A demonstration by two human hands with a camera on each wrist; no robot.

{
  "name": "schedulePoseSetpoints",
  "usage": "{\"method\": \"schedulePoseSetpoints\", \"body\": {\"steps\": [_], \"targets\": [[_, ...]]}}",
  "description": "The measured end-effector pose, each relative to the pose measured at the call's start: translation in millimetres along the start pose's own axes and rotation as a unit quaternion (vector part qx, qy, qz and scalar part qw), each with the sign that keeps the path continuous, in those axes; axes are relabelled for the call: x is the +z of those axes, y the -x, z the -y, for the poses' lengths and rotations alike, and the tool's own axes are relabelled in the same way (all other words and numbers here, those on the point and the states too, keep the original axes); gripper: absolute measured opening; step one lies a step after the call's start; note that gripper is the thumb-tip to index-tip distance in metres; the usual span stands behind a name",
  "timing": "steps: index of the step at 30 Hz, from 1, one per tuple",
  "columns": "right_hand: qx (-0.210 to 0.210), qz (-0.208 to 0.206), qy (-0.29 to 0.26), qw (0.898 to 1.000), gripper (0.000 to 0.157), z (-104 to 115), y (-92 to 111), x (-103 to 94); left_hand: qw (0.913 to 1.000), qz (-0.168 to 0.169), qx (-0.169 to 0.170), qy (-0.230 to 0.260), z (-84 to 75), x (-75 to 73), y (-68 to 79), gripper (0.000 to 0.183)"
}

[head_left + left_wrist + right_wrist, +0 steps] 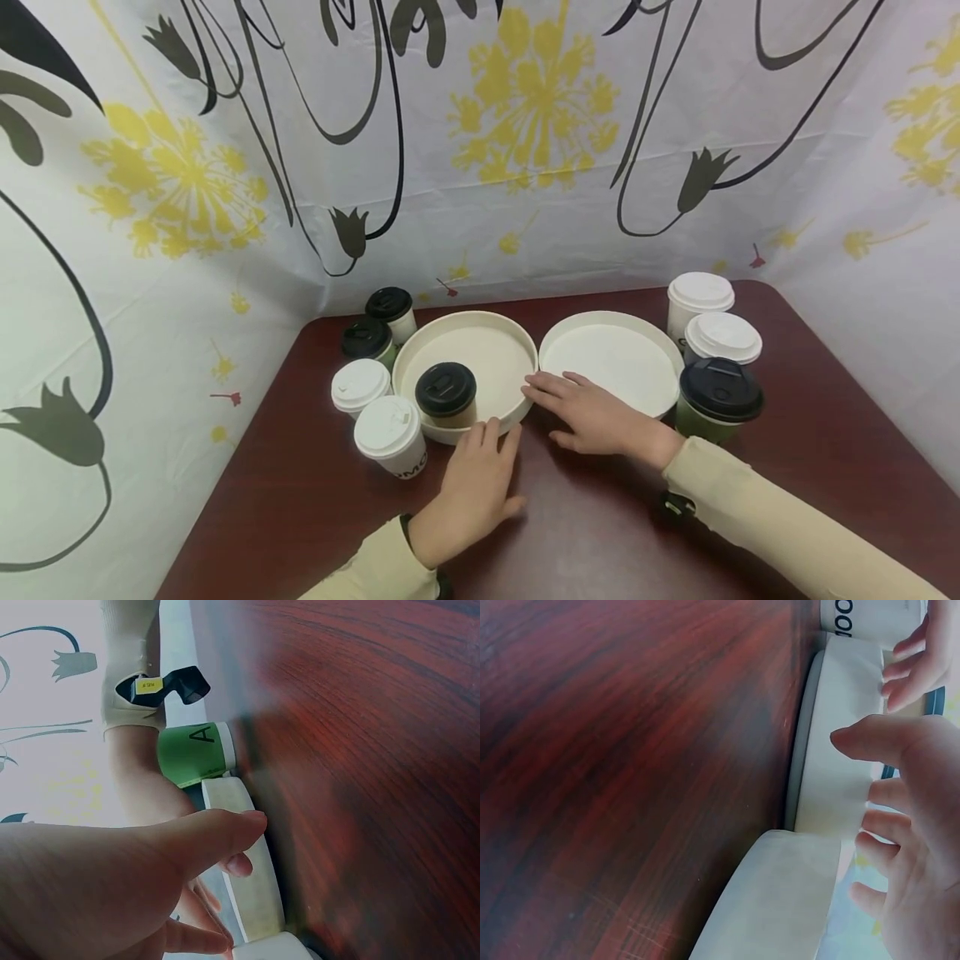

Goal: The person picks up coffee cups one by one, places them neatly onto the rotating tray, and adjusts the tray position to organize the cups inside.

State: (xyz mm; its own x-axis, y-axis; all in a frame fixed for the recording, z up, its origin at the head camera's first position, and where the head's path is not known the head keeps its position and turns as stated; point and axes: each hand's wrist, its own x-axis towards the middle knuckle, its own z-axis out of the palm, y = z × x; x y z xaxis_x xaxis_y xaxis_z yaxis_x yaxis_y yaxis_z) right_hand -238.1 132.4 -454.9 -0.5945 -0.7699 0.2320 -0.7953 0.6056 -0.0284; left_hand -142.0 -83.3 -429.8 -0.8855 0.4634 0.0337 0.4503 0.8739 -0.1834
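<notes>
A cream round tray (491, 354) lies at the left, a white round tray (611, 367) close beside it. Inside the cream tray, near its front left rim, stands a brown paper cup with a black lid (447, 390). My left hand (474, 487) lies at the front rim of the cream tray, fingers extended. My right hand (596, 417) reaches over the front of the white tray, its fingertips at the cream tray's right rim. Neither hand grips anything. In the right wrist view the cream tray's side wall (840, 742) shows beside the right thumb.
Left of the cream tray stand two white-lidded cups (390, 429) and two black-lidded cups (367, 337). At the right are two white-lidded cups (722, 337) and a green cup with a black lid (720, 392). Patterned cloth (450, 167) hangs behind the dark red table (570, 533).
</notes>
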Motion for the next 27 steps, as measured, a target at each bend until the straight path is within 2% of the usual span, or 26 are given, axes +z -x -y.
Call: {"method": "schedulePoseSetpoints", "body": {"steps": [9, 20, 27], "targets": [[0.005, 0.012, -0.006, 1.000, 0.076, 0, -1, -2.7, 0.9999, -0.012, -0.004, 0.005, 2.2, 0.5, -5.3, 0.088], [-0.002, 0.011, 0.000, 1.000, 0.077, 8, 0, -1.9, 0.9997, -0.011, 0.020, 0.012, -2.6, 2.7, -10.4, 0.087], [-0.004, 0.008, 0.007, 1.000, 0.077, 11, 0, -1.3, 0.9994, -0.019, 0.024, 0.014, -4.9, 2.5, -11.2, 0.087]]}}
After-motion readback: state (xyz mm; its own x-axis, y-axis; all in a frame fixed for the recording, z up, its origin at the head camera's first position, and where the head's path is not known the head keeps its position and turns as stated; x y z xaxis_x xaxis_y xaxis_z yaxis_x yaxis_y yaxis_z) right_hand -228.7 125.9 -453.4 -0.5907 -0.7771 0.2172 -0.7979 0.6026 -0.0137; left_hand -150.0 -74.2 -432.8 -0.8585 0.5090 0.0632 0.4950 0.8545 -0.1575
